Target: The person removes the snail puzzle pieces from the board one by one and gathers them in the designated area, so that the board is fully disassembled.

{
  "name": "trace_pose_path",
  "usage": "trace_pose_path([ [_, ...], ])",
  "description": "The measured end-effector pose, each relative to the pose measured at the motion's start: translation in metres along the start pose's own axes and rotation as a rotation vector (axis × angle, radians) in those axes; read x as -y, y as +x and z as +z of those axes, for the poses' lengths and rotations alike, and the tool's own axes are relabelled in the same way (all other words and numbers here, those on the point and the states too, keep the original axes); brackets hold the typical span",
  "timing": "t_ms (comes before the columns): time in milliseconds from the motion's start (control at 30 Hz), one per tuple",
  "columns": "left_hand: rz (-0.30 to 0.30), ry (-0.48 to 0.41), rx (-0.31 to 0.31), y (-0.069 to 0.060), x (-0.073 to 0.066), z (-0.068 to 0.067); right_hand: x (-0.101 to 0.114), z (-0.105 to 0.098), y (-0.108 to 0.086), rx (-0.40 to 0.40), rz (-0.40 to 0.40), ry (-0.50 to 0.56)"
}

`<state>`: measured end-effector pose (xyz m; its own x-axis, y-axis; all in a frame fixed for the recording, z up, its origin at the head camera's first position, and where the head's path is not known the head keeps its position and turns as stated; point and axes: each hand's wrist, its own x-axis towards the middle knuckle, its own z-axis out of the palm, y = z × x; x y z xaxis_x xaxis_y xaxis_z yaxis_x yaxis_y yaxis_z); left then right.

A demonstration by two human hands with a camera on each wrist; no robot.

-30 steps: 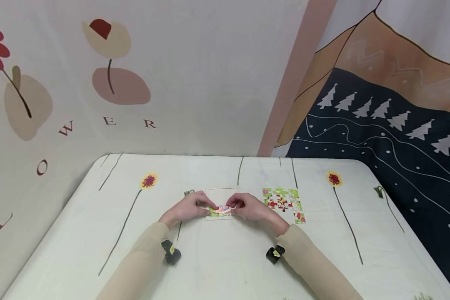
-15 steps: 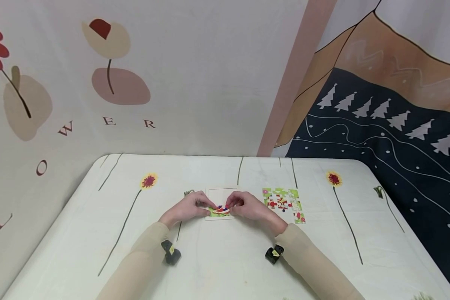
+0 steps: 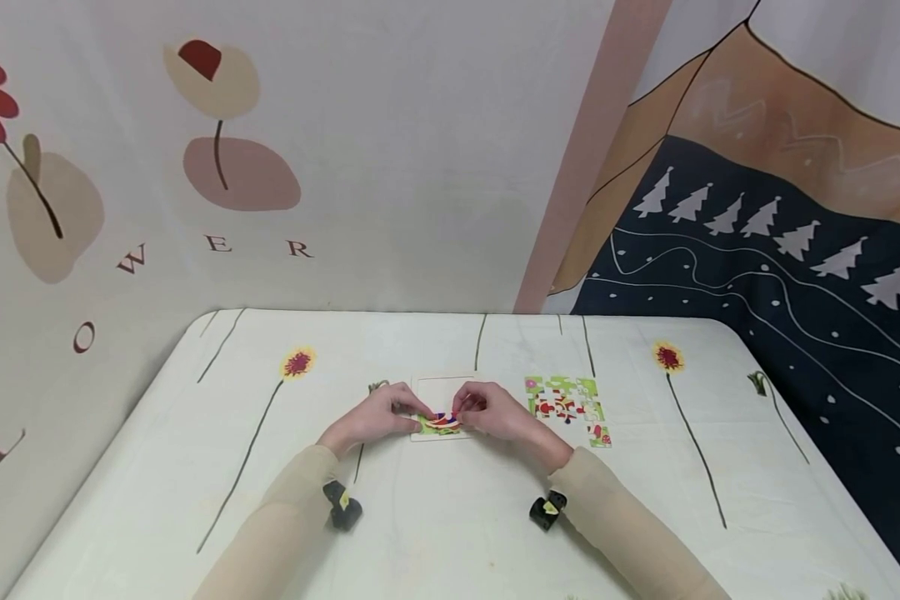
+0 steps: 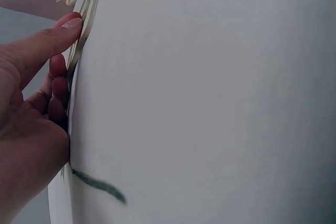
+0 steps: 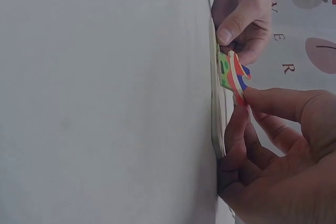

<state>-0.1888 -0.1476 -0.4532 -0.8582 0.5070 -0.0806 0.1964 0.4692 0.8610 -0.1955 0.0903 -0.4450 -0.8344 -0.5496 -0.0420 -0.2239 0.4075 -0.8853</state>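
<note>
A pale, shallow puzzle tray (image 3: 446, 386) lies on the table, with green and red jigsaw pieces (image 3: 427, 427) along its near side. My left hand (image 3: 378, 414) grips the tray's left edge, thumb on the near side and the other fingers curled. With thumb and forefinger, my right hand (image 3: 501, 412) pinches a jigsaw piece (image 5: 237, 77) in red, blue, white and green. That piece tilts up from the tray in the right wrist view. How far it touches the neighbouring pieces is hidden by the fingers.
To the right of the tray, more jigsaw pieces (image 3: 562, 386) lie flat in a loose block, green around red. A corner piece (image 3: 600, 435) lies at its near right. The white cloth (image 3: 270, 500) is printed with flowers, and a patterned curtain (image 3: 420, 167) stands behind.
The right hand has shifted very slightly, and the piece in its fingers has changed tilt, its bright glare giving way to clear red and blue. The left hand stays in place.
</note>
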Motion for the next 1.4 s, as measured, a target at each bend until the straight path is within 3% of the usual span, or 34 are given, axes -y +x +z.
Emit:
trace_pose_path([
  [200,-0.001,-0.016,0.01,-0.003,-0.011,0.0,-0.001,-0.002,-0.002,0.003,-0.014,0.032],
  [600,-0.004,0.002,0.008,0.002,0.007,-0.001,0.001,-0.007,-0.004,0.003,0.004,0.061],
  [1400,0.031,0.013,0.014,0.001,0.006,0.0,-0.011,-0.039,-0.032,-0.043,-0.016,0.09],
])
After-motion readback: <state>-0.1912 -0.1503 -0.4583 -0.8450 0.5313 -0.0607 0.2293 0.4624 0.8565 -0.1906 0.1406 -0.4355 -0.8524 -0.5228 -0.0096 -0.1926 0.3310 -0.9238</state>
